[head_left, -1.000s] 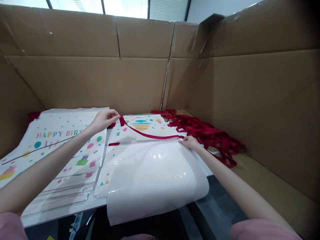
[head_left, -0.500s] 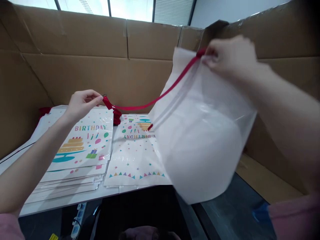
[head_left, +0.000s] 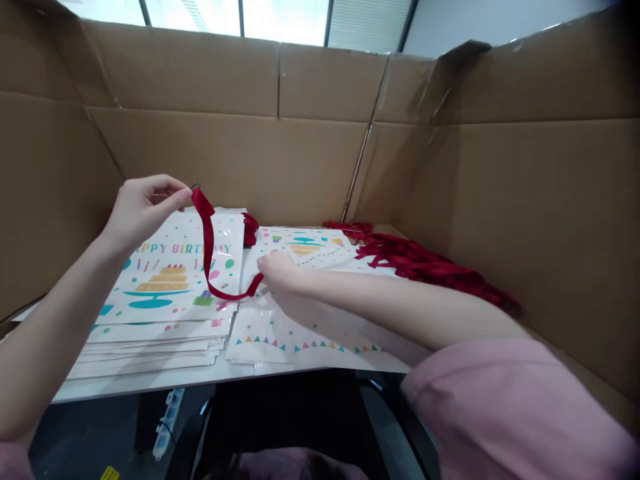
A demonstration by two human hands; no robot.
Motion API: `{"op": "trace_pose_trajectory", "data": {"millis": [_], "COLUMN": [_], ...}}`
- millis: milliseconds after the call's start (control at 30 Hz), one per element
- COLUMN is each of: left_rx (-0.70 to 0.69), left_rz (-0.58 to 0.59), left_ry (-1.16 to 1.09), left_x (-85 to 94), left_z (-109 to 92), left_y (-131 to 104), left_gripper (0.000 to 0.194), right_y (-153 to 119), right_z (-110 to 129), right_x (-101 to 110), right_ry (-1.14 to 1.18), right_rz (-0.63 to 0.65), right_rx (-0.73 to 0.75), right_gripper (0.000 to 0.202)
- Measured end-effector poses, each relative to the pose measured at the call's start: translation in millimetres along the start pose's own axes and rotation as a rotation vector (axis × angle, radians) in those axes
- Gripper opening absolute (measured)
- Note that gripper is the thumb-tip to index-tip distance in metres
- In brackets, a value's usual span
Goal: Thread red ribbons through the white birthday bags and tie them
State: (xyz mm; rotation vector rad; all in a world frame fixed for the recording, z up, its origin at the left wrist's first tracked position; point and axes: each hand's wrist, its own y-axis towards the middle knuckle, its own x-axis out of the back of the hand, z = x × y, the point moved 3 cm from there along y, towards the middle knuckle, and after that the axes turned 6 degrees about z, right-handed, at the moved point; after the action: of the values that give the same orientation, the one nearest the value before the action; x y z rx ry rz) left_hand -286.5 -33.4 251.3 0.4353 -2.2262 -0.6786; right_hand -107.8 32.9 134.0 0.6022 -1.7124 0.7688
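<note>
My left hand [head_left: 150, 207], raised over the left stack, pinches one end of a red ribbon [head_left: 207, 247]. A small metal loop [head_left: 196, 185] sticks up at those fingertips. The ribbon sags down and then runs right to my right hand [head_left: 280, 270], whose fingers are closed on its other end. That hand is low over the right pile of white printed bags [head_left: 310, 323], and my forearm covers part of them. Whether it touches the bags I cannot tell. On the left lies a stack of white birthday bags [head_left: 165, 267] with a cake print.
Many red ribbons [head_left: 430, 263] lie heaped at the right, and a red bundle [head_left: 251, 230] sits behind the left stack. Cardboard walls [head_left: 225, 147] enclose the table. Below its front edge are a chair [head_left: 290, 413] and a power strip [head_left: 169, 423].
My right hand has come down and left, letting go of the raised white bag while keeping the ribbon end. The ribbon now hangs in a short loop. The view has shifted slightly.
</note>
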Motion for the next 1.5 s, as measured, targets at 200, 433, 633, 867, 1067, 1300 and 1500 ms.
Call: {"op": "trace_pose_trajectory", "data": {"millis": [200, 433, 633, 867, 1067, 1300, 1500], "left_rx": [0.063, 0.076, 0.017, 0.008, 0.094, 0.154, 0.141], "left_rz": [0.086, 0.140, -0.023, -0.052, 0.069, 0.130, 0.189], "left_ry": [0.070, 0.102, 0.040, 0.079, 0.132, 0.166, 0.132], "left_x": [1.4, -13.6, -13.6, -19.7, -39.3, -48.4, -52.5], "left_z": [11.5, 21.0, 6.8, 8.8, 32.1, 58.5, 74.2], "left_y": [-10.7, -4.2, 12.9, 26.0, 29.3, 34.9, 37.8], "left_gripper": [0.028, 0.028, 0.027, 0.027, 0.027, 0.030, 0.026], "right_y": [6.9, -22.4, -28.5, 14.7, 92.0, 131.1, 146.0], "right_z": [-6.9, -53.8, -62.4, -74.2, -54.1, -29.9, -34.3], "right_x": [-65.5, -119.7, -138.5, -110.0, -86.6, -82.3, -88.0], "right_ry": [0.174, 0.358, 0.427, 0.393, 0.466, 0.298, 0.390], "right_rz": [0.204, 0.274, 0.228, 0.047, -0.005, 0.166, 0.270], "right_rx": [0.179, 0.219, 0.035, 0.054, 0.501, 0.769, 0.793], "right_gripper": [0.045, 0.086, 0.087, 0.051, 0.025, 0.024, 0.020]}}
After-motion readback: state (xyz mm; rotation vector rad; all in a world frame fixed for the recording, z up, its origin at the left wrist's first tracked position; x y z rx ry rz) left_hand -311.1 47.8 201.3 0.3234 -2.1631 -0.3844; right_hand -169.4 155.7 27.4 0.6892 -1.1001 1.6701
